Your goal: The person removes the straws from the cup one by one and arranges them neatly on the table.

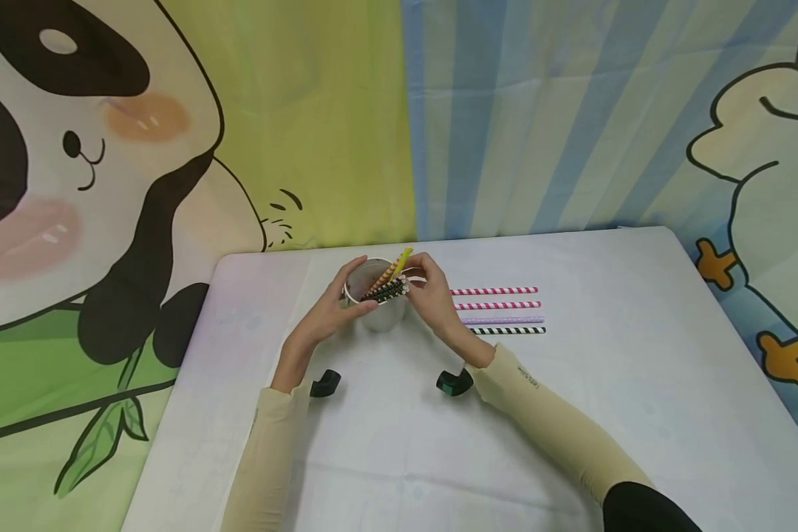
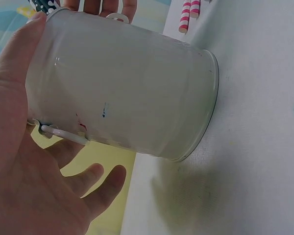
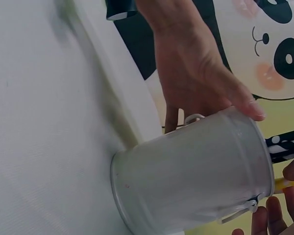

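In the head view, my left hand (image 1: 327, 314) holds a white bucket (image 1: 382, 319) at the middle of the frame, a round-mouthed, tapered pail with a smooth wall. My right hand (image 1: 434, 292) pinches the thin straws (image 1: 387, 290) sticking out of its mouth, most of them black and white, with yellow and orange among them. Both wrists angle inward, and my cream sleeves (image 1: 262, 458) rise from the bottom of the frame. Right of centre, more striped straws (image 1: 499, 305) lie in a row on the white table (image 1: 386, 458): two pink-and-white, one lilac, one black-and-white

The left wrist view shows what the head view hides: a glossy, metal-looking wall with small red and blue flecks (image 2: 104, 109), and a bent handle (image 2: 63, 133) at lower left. My left thumb lies along the rim at upper left, its other fingers reaching out below, spread apart

In the right wrist view, the back of my left hand fills the upper middle, thumb over the rim. My right thumb and fingertips close around the straws at the lower right edge, partly cut off
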The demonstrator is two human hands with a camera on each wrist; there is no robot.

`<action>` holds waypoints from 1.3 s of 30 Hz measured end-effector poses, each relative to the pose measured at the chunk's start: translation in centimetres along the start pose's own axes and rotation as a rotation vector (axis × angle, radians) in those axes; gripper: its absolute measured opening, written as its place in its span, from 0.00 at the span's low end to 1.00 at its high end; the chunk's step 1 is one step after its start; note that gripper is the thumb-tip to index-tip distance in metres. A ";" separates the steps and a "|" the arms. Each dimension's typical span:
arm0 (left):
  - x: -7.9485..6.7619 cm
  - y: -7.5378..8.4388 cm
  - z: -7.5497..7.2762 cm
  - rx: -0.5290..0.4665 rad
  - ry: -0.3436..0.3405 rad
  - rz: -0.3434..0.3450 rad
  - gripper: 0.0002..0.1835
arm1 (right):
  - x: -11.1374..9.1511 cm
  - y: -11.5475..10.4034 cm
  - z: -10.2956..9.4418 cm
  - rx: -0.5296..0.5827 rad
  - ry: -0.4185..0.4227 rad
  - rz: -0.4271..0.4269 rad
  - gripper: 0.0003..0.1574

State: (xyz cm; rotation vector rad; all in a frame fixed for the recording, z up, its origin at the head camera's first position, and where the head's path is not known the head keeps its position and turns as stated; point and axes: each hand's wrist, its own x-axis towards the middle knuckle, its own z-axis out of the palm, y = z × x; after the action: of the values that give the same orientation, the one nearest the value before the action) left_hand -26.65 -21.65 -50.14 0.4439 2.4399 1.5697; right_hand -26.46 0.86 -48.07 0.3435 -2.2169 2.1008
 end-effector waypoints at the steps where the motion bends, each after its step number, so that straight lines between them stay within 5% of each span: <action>1: 0.0 0.0 0.0 0.001 -0.001 0.002 0.45 | -0.2 -0.8 -0.1 0.004 -0.002 0.009 0.15; 6: -0.1 0.0 0.0 0.009 -0.003 0.001 0.44 | -1.0 -4.0 -0.6 0.003 -0.008 0.032 0.14; 14: -0.1 -0.4 0.0 0.004 0.000 0.008 0.44 | -0.3 -1.9 -1.1 0.069 0.022 0.054 0.12; 33: 0.1 0.0 0.0 -0.007 -0.019 -0.022 0.46 | -0.4 -4.2 -3.5 0.118 0.029 -0.008 0.11; 39: -0.4 1.9 -0.1 -0.007 -0.037 -0.045 0.46 | -0.6 -5.2 -4.2 0.155 0.049 -0.033 0.10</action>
State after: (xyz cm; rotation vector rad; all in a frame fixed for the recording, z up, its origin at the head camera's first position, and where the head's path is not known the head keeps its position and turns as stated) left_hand -26.07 -21.15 -48.40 0.4109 2.3990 1.5375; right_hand -25.27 4.85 -42.84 0.3313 -2.0137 2.2440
